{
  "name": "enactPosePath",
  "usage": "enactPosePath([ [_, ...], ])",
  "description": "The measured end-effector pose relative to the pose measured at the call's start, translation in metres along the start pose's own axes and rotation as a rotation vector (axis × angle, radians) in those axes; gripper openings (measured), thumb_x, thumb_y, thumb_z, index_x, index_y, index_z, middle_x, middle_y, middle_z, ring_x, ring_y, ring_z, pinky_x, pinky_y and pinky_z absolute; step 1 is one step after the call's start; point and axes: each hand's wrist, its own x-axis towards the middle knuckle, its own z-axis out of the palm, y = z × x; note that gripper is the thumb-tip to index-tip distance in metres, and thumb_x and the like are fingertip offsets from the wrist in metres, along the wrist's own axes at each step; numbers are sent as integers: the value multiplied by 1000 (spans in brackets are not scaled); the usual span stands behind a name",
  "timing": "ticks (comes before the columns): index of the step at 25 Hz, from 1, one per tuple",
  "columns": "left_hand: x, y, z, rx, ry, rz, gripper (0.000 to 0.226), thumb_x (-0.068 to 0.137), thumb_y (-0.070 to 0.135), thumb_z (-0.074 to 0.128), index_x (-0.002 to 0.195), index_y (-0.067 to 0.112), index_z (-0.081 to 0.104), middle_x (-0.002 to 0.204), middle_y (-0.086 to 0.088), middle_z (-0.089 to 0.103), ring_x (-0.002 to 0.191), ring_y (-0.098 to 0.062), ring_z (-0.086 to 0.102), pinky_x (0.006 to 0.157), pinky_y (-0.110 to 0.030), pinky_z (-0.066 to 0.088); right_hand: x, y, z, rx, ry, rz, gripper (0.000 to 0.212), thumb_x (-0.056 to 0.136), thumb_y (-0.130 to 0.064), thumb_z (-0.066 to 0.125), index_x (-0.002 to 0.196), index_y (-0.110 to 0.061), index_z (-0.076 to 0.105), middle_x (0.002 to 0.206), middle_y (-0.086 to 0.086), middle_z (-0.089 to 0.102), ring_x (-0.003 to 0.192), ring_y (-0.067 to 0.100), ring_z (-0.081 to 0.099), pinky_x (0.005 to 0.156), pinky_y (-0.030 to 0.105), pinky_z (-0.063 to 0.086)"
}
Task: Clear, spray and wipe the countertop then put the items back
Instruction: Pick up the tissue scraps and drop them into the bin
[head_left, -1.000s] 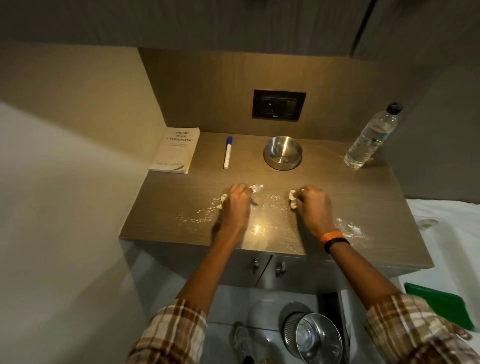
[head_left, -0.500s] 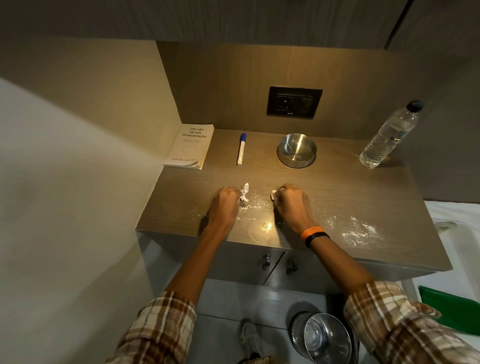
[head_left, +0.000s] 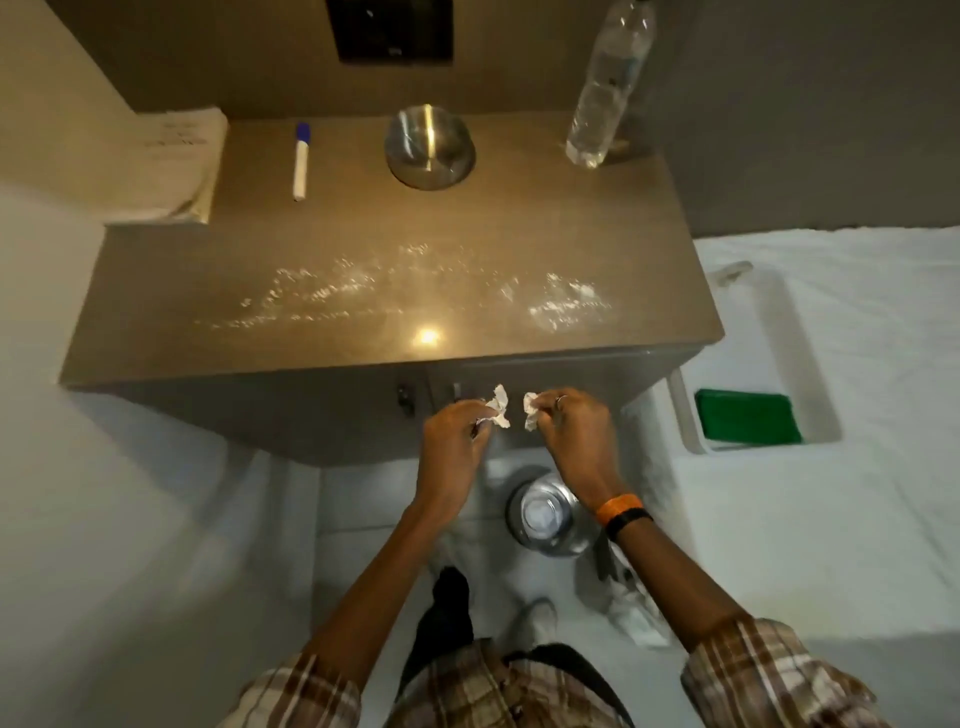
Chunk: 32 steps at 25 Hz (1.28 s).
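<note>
Countertop (head_left: 363, 291) powdery; both hands pinch paper scraps below.

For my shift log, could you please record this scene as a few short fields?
left hand: pinching paper scrap
right hand: pinching second scrap
hands' position: in front of the counter edge, above floor bin
countertop: white powder unwiped
still on top: book, marker, steel bowl, water bottle
</note>
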Motion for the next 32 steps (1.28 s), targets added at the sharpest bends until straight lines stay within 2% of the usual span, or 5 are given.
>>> enactPosePath([
  [4,-33,-63,117,63,-220,-225,15,84,3,70,92,12,79,95,-4,79,85,-16,71,78,-22,52,-37,118,51,-105,-185,249,16,84,-4,61,89,0,76,98,14,76,91,33,70,79,40,57],
  [9,-66,-172,273,102,-422,-357,22,86,2,64,100,10,78,104,-9,78,99,-24,71,90,-35,55,-56,256,164,-219,-259,304,20,83,0,61,82,-8,79,86,13,77,81,29,72,64,21,44],
  [16,-80,-298,396,116,-594,-375,46,90,6,65,135,9,58,129,-13,67,118,-31,63,102,-38,49,-57,386,288,-227,-448,389,36,95,-11,58,130,-9,63,129,13,68,116,28,65,101,36,52],
  [26,-97,-164,247,653,-351,214,70,90,50,56,150,15,40,154,-12,43,141,-31,43,115,-47,37,-92,253,149,-369,-148,65,70,85,-40,72,143,-7,51,157,20,38,147,39,36,121,45,25],
  [32,-81,-29,114,610,-137,330,75,96,53,47,155,11,28,164,-12,25,155,-28,13,126,-50,15,-81,125,19,-394,-27,-192,79,92,-62,46,156,-19,28,170,13,5,158,30,1,128,52,13],
])
